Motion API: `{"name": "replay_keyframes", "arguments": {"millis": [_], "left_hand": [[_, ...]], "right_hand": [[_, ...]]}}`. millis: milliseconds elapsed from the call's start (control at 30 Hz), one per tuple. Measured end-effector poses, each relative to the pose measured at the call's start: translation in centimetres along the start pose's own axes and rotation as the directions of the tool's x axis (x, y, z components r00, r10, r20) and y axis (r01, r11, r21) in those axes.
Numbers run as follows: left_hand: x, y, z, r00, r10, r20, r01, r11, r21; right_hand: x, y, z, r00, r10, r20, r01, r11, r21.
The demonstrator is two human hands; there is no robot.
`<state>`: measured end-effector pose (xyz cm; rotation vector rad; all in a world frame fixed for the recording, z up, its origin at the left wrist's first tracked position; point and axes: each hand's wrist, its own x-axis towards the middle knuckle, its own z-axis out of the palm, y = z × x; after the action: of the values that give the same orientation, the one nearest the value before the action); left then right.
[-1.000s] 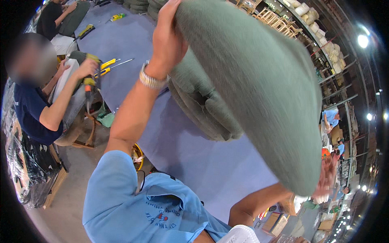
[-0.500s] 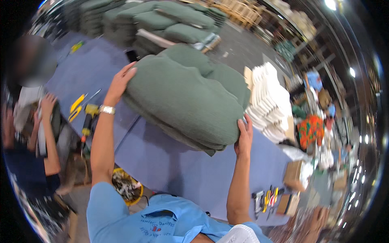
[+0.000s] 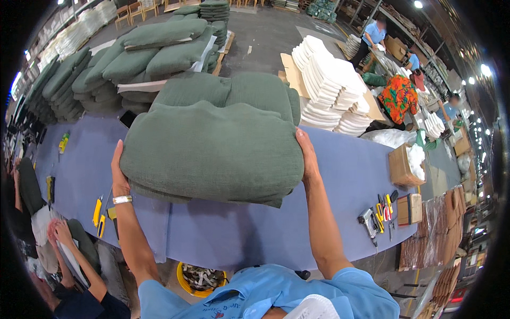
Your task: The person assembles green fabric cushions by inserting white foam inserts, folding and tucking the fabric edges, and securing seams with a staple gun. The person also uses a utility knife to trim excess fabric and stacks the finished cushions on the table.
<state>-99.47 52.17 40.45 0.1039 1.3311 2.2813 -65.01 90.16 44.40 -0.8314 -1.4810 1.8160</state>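
Observation:
A plump green fabric-covered cushion [image 3: 212,151] is held level above the table in front of me. Against its left end presses my left hand [image 3: 119,169], which wears a metal watch at the wrist. My right hand [image 3: 307,155] grips the opposite end, so the cushion is clasped between both palms. A flap of loose green cloth hangs from its lower edge. Just beyond it are more green cushions [image 3: 260,95], partly covered by the held one. How they touch it is hidden.
The blue-covered table [image 3: 276,228] carries cutters [image 3: 97,211] at left and a staple gun [image 3: 368,220] with hand tools at right. White foam pads [image 3: 332,80] and stacked green cushions [image 3: 170,53] stand beyond. A yellow bucket [image 3: 183,282] is below; co-workers sit at left.
My view has turned, and the cushion has gone from slanting to level in it. Both hands keep their hold on its ends.

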Motion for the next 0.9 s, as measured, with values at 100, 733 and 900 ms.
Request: {"name": "replay_keyframes", "arguments": {"millis": [100, 733, 900], "left_hand": [[0.3, -0.5, 1.0, 0.969, 0.221, -0.112, -0.208, 0.972, 0.113], [-4.2, 3.0, 4.7, 0.977, 0.082, 0.196, -0.138, 0.948, 0.289], [-5.6, 6.2, 9.4, 0.935, 0.277, 0.223, -0.335, 0.897, 0.289]], "right_hand": [[-0.1, 0.2, -0.3, 0.999, -0.034, 0.028, 0.03, 0.994, 0.104], [-2.4, -0.9, -1.0, 0.995, 0.016, 0.096, -0.017, 1.0, 0.009], [-2.0, -3.4, -0.4, 0.997, -0.05, 0.052, 0.042, 0.99, 0.135]]}}
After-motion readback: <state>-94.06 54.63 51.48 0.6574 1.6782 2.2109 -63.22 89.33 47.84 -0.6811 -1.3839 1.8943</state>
